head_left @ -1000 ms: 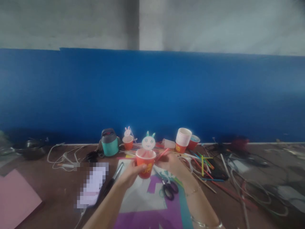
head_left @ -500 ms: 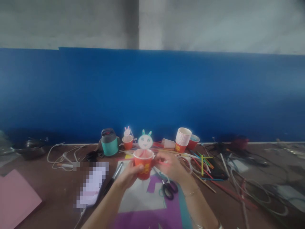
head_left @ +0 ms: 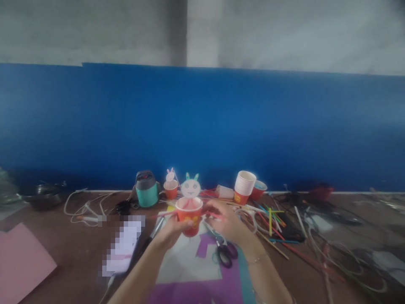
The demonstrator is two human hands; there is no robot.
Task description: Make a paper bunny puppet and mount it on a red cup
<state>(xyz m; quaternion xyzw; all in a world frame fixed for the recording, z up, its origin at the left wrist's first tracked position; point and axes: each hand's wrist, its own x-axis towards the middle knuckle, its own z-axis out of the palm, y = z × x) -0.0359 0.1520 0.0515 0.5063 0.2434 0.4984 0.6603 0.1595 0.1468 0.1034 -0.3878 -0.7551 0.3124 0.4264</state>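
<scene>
My left hand (head_left: 172, 231) is wrapped round a red paper cup (head_left: 190, 217) with yellow print, held upright above the papers. A white paper face (head_left: 190, 188) with green ears stands up at the cup's far rim. A thin pink straw (head_left: 163, 214) juts out of the cup's left side, and a pink end also shows by the right side. There my right hand (head_left: 223, 219) pinches the pink straw, its fingertips close against the cup wall. Below lie white paper (head_left: 177, 266), purple paper (head_left: 202, 249) and black-handled scissors (head_left: 224, 256).
Behind the cup stand a teal jar (head_left: 147, 194), a smaller cup with a pink rabbit face (head_left: 171, 190) and a stack of paper cups (head_left: 244, 188). Coloured sticks (head_left: 275, 223) and cables lie on the right. A phone (head_left: 125, 249) and pink paper (head_left: 25, 266) are on the left.
The cup and paper face have shifted slightly left relative to the things behind, and the face tilts a little. More of the pink straw shows at the left. Both hands keep their hold.
</scene>
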